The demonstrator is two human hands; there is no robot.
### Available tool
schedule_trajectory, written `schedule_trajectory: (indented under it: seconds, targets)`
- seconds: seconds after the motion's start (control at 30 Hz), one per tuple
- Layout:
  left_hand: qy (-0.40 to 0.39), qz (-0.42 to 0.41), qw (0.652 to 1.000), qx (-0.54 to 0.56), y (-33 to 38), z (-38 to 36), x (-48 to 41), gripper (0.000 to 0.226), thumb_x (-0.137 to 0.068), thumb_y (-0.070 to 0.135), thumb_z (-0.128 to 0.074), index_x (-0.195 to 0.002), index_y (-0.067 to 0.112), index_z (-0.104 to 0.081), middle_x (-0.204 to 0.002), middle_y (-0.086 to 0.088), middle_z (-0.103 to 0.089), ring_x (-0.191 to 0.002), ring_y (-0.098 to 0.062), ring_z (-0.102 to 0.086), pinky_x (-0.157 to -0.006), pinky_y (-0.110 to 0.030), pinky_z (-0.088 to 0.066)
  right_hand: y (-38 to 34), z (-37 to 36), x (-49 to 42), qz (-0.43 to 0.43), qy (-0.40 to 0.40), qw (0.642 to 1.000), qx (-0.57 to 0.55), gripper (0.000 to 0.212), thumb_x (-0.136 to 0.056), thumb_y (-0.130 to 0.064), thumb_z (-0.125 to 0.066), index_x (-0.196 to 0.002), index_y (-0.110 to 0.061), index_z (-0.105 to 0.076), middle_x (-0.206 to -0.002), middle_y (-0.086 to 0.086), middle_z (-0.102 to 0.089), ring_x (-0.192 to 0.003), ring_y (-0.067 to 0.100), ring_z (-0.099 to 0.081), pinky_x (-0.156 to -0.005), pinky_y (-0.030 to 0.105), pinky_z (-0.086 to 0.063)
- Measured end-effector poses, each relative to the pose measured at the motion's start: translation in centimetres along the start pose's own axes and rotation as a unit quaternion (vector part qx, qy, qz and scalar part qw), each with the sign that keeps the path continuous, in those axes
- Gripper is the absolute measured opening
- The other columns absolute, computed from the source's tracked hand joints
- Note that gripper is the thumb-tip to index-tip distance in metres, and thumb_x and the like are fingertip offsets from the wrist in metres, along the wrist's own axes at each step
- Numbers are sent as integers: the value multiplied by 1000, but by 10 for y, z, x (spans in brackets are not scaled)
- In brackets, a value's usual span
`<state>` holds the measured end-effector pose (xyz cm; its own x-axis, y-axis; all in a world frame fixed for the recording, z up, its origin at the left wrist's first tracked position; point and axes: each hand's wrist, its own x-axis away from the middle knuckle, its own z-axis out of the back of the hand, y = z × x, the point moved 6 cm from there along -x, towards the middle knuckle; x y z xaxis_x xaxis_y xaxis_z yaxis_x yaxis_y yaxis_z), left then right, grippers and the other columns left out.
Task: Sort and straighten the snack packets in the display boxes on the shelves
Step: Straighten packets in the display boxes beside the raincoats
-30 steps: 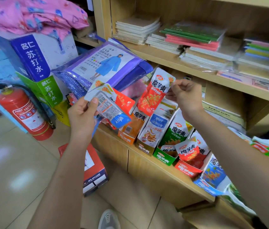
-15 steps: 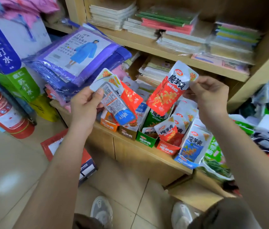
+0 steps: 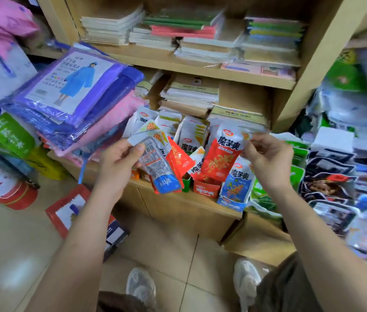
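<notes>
Packet in red (image 3: 219,158) hung pinched by its top corner in the right hand's (image 3: 266,159) grip, right over the red display box (image 3: 206,189); left hand (image 3: 117,164) clutched a fan of packets (image 3: 160,163). Sorting step, I'd say: next it needs slotting upright into that box

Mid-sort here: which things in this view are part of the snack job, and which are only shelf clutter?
Job:
left hand holding a fan of packets
right hand holding the red packet
red display box
blue display box

Lying about:
raincoat packs
notebook stacks
fire extinguisher
</notes>
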<state>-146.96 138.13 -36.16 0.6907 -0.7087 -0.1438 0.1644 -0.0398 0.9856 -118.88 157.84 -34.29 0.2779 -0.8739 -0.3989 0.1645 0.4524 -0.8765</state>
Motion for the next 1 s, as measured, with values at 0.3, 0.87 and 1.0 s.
schedule_trajectory:
  seconds: [0.3, 0.87, 1.0]
  targets:
    - [-19, 16, 1000, 11, -17, -23, -16, 11, -97, 25, -63, -98, 24, -74, -87, -8, -65, -72, -12, -55, -67, -30, -48, 14, -50, 9, 94, -123, 967, 204, 14, -82, -12, -73, -95, -13, -78, -81, 1, -76, -70, 18, -70, -70, 37, -59]
    - [-23, 5, 993, 114, -8, -18, -12, 18, -95, 25, -60, -106, 27, -73, -103, 7, -72, -85, -7, -60, -67, -21, -47, 18, -47, 3, 106, -125, 975, 153, 16, -88, -6, -72, -100, -11, -80, -93, 4, -77, -75, 2, -63, -76, 28, -58]
    - [-22, 1, 991, 132, -5, -18, -10, 17, -94, 23, -60, -101, 27, -75, -97, 9, -72, -81, -7, -58, -65, -20, -46, 19, -50, 2, 116, -147, 963, 192, 23, -90, -13, -71, -112, -14, -77, -89, 4, -72, -76, 18, -62, -73, 36, -55]
